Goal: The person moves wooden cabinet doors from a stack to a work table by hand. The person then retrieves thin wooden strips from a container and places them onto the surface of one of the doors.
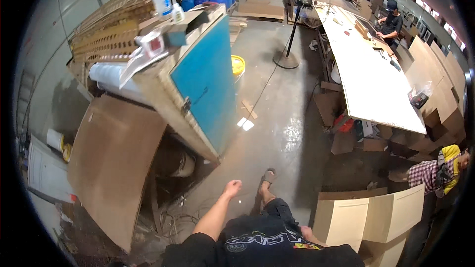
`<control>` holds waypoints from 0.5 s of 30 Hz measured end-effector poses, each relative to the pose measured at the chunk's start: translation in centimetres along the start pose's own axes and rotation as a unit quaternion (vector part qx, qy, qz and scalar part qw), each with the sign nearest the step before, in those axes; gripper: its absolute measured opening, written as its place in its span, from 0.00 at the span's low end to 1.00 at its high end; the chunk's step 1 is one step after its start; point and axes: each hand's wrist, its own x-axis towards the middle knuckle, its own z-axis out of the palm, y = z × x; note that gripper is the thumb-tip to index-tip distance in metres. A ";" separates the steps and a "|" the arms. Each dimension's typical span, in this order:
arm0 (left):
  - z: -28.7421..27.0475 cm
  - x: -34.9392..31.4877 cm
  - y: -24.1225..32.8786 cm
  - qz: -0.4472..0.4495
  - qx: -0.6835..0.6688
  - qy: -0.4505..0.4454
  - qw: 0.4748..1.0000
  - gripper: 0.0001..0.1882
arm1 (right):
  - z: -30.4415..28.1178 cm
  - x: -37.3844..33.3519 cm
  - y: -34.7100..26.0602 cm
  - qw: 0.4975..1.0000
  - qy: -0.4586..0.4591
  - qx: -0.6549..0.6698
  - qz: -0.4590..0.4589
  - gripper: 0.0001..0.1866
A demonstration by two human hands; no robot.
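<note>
My left hand [232, 188] hangs out in front of me above the concrete floor, its fingers curled into a loose fist with nothing showing in it. My right hand [306, 232] is low at my right side, partly hidden by my black shirt, and its fingers cannot be made out. Neither hand touches any object that I can see. Nearest the left hand stands a cabinet with a blue door [205, 86]. Close to the right hand are cream-coloured panelled pieces [344, 220]. One sandalled foot [267, 178] is stepping forward.
A brown board [114, 163] leans at left beside tangled hoses. Ahead stand a pedestal fan [286, 59] with a cable across the floor and a yellow-lidded bucket [238, 64]. A long white worktable [376, 89] runs along the right; one person [391, 22] works there, another [435, 170] is nearer.
</note>
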 end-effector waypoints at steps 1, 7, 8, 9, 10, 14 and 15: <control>-0.4 1.6 -0.6 -0.033 0.040 0.012 0.999 0.20 | -1.9 3.5 -1.3 0.967 0.028 -0.245 -0.068 0.14; -6.5 7.7 -6.5 -0.084 0.391 -0.081 0.913 0.22 | -16.8 22.9 -17.7 0.889 0.143 0.395 0.180 0.10; -7.4 8.9 -6.6 -0.047 0.404 -0.081 0.910 0.18 | -19.5 26.2 -19.5 0.891 0.143 0.395 0.170 0.09; -7.8 10.3 -5.2 -0.051 0.402 -0.082 0.911 0.18 | -21.6 29.4 -21.0 0.896 0.139 0.390 0.161 0.09; -7.7 10.7 -4.4 -0.048 0.356 -0.098 0.928 0.19 | -23.6 33.2 -21.8 0.922 0.112 0.342 0.144 0.09; -3.8 15.7 1.0 -0.154 0.189 -0.025 0.969 0.20 | -33.6 44.5 -32.4 0.933 0.077 0.344 0.076 0.10; -2.5 17.6 2.6 -0.265 0.124 0.017 0.956 0.20 | -35.6 47.0 -34.6 0.937 0.070 0.338 0.055 0.10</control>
